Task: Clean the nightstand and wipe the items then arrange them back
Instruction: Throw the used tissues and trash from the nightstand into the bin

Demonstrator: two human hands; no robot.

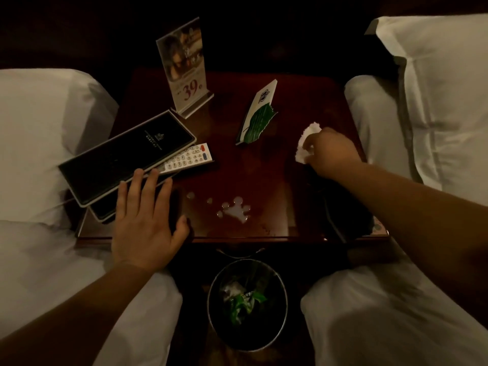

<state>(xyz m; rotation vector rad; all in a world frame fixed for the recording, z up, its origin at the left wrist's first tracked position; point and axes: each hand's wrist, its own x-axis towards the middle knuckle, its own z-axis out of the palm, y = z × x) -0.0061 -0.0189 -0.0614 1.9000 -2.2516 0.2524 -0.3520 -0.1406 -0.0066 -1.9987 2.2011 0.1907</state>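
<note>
The dark wooden nightstand (266, 165) stands between two beds. My right hand (331, 151) grips a crumpled white tissue (306, 142) against the top near its right side. My left hand (146, 215) lies flat with spread fingers on the front left, fingertips touching a black folder (126, 154) that overlaps a white remote (188, 157). An acrylic sign stand (184, 67) marked 39 stands at the back. A card with a green leaf (257, 116) stands in the middle. A pale spill (235, 210) lies near the front edge.
White bedding (39, 143) borders the nightstand on the left and a pillow (435, 88) on the right. A round waste bin (247, 305) with green wrappers and tissue sits on the floor below the front edge. A dark object (351, 215) lies under my right forearm.
</note>
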